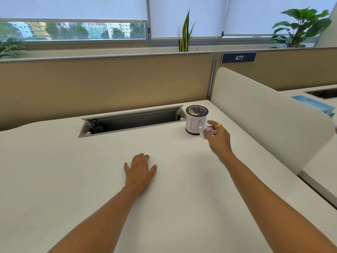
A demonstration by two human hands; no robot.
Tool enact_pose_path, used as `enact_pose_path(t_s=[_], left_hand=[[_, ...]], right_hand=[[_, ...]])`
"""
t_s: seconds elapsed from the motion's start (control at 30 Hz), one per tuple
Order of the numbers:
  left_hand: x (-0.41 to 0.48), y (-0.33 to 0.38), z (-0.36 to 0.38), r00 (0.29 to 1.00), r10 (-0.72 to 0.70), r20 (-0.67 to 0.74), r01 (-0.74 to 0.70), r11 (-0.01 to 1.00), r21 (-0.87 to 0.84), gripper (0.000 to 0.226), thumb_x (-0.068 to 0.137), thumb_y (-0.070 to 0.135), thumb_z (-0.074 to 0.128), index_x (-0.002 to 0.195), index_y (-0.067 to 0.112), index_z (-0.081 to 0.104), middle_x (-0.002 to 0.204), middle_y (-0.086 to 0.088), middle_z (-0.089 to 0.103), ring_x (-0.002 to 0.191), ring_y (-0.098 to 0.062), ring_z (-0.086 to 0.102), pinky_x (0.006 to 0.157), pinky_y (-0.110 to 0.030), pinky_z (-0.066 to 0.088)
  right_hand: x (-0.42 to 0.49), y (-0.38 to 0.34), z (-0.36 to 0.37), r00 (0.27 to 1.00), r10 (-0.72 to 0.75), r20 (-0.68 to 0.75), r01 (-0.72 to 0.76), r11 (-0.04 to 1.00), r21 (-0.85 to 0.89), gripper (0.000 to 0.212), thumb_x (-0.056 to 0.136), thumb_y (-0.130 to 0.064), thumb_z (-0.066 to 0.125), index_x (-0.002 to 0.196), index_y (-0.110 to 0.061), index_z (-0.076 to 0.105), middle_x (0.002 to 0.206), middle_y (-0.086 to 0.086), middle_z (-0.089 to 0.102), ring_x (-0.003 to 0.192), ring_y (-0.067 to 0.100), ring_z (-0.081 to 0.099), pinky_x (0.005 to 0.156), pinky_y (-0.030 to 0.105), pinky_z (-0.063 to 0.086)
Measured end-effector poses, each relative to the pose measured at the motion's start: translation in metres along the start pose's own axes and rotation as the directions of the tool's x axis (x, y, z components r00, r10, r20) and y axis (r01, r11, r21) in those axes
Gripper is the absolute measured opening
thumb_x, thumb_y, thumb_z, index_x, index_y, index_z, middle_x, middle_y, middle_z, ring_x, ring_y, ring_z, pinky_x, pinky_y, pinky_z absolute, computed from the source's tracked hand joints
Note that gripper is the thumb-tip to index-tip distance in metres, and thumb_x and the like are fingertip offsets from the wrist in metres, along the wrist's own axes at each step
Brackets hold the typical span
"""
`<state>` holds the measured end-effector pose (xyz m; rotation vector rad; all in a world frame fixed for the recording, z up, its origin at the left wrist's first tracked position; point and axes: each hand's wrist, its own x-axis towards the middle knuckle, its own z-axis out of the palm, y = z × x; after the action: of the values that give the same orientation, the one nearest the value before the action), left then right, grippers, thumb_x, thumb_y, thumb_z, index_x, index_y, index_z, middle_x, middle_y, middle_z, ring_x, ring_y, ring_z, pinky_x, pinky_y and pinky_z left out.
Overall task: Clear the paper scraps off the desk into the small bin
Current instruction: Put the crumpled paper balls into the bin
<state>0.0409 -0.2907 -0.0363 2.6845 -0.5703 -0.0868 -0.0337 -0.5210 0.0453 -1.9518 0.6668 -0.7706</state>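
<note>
The small bin (195, 123) is a black mesh cup wrapped in white paper lettered "BIN", standing at the back right of the white desk (73, 170). Some paper shows inside its rim. My right hand (218, 138) is raised just to the right of the bin and in front of it, fingers closed on a crumpled white paper scrap (207, 130) that overlaps the bin's lower right side. My left hand (139, 170) lies flat, palm down, on the desk's middle, holding nothing.
A recessed grey cable tray (131, 121) with a black plug lies left of the bin. A tan partition (109, 84) closes the back. A white rounded divider panel (264, 114) bounds the right side; a blue tray (313, 105) sits beyond it.
</note>
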Motion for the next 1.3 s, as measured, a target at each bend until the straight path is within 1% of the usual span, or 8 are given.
enact_pose_path(t_s=[0.17, 0.3, 0.47, 0.53, 0.73, 0.83, 1.03, 1.3], left_hand=[[0.018, -0.001, 0.004, 0.999, -0.001, -0.037, 0.003, 0.999, 0.041, 0.049, 0.095, 0.042, 0.035, 0.138, 0.019, 0.031, 0.151, 0.0, 0.026, 0.143, -0.014, 0.016, 0.116, -0.052, 0.01], [0.018, -0.002, 0.012, 0.995, 0.017, -0.1, -0.008, 0.995, 0.095, 0.048, 0.095, 0.043, 0.03, 0.138, 0.021, 0.029, 0.15, 0.002, 0.026, 0.142, -0.014, 0.018, 0.116, -0.05, 0.011], [0.018, -0.004, 0.013, 0.991, 0.028, -0.129, -0.017, 0.996, 0.086, 0.047, 0.095, 0.043, 0.032, 0.137, 0.022, 0.031, 0.149, 0.003, 0.029, 0.141, -0.014, 0.02, 0.116, -0.049, 0.012], [0.019, -0.005, 0.014, 0.99, 0.027, -0.137, -0.014, 0.996, 0.093, 0.046, 0.095, 0.044, 0.032, 0.136, 0.023, 0.031, 0.148, 0.004, 0.029, 0.141, -0.013, 0.021, 0.116, -0.048, 0.012], [0.019, -0.004, 0.014, 0.991, 0.023, -0.132, -0.01, 0.995, 0.099, 0.046, 0.094, 0.045, 0.031, 0.135, 0.024, 0.031, 0.147, 0.005, 0.029, 0.14, -0.012, 0.021, 0.116, -0.047, 0.012], [0.019, -0.004, 0.013, 0.992, 0.016, -0.126, -0.003, 0.995, 0.1, 0.046, 0.094, 0.045, 0.03, 0.135, 0.024, 0.03, 0.148, 0.005, 0.028, 0.141, -0.012, 0.02, 0.116, -0.047, 0.012], [0.017, -0.002, 0.012, 0.993, 0.011, -0.116, 0.001, 0.995, 0.101, 0.046, 0.094, 0.044, 0.03, 0.136, 0.024, 0.03, 0.148, 0.006, 0.028, 0.141, -0.011, 0.019, 0.117, -0.047, 0.011], [0.017, -0.002, 0.011, 0.994, 0.007, -0.109, 0.006, 0.994, 0.11, 0.047, 0.095, 0.045, 0.028, 0.136, 0.024, 0.028, 0.149, 0.006, 0.026, 0.141, -0.011, 0.017, 0.117, -0.047, 0.01]], right_hand=[[0.05, -0.017, 0.007, 0.98, -0.099, -0.174, 0.088, 0.994, -0.065, 0.019, 0.084, -0.02, 0.066, 0.096, -0.006, 0.062, 0.098, 0.013, 0.07, 0.092, 0.027, 0.064, 0.072, 0.026, 0.044], [0.086, -0.025, 0.019, 0.968, -0.185, -0.168, 0.17, 0.98, -0.101, 0.017, 0.085, -0.017, 0.067, 0.088, -0.001, 0.065, 0.093, 0.016, 0.069, 0.079, 0.019, 0.056, 0.068, 0.022, 0.041], [0.12, -0.024, 0.036, 0.975, -0.213, -0.06, 0.184, 0.932, -0.312, 0.018, 0.087, -0.001, 0.058, 0.102, 0.003, 0.068, 0.109, 0.02, 0.064, 0.098, 0.03, 0.061, 0.073, 0.025, 0.043], [0.128, -0.022, 0.039, 0.98, -0.198, 0.015, 0.191, 0.917, -0.349, 0.018, 0.087, 0.003, 0.057, 0.101, 0.007, 0.067, 0.109, 0.023, 0.063, 0.093, 0.029, 0.062, 0.07, 0.027, 0.046], [0.142, -0.02, 0.052, 0.972, -0.135, 0.193, 0.229, 0.727, -0.647, 0.022, 0.086, 0.004, 0.055, 0.102, 0.003, 0.07, 0.101, 0.024, 0.067, 0.094, 0.035, 0.061, 0.079, 0.033, 0.048], [0.143, -0.021, 0.059, 0.969, -0.112, 0.221, 0.237, 0.675, -0.698, 0.02, 0.086, 0.005, 0.052, 0.099, 0.007, 0.067, 0.099, 0.025, 0.063, 0.092, 0.034, 0.059, 0.072, 0.031, 0.043], [0.146, -0.025, 0.063, 0.957, -0.015, 0.288, 0.243, 0.581, -0.777, 0.026, 0.09, 0.004, 0.044, 0.111, 0.007, 0.057, 0.119, 0.024, 0.057, 0.11, 0.037, 0.056, 0.087, 0.038, 0.048], [0.143, -0.028, 0.07, 0.93, 0.152, 0.336, 0.189, 0.586, -0.788, 0.035, 0.095, -0.01, 0.036, 0.125, 0.001, 0.05, 0.129, 0.02, 0.051, 0.119, 0.036, 0.049, 0.095, 0.036, 0.042]])
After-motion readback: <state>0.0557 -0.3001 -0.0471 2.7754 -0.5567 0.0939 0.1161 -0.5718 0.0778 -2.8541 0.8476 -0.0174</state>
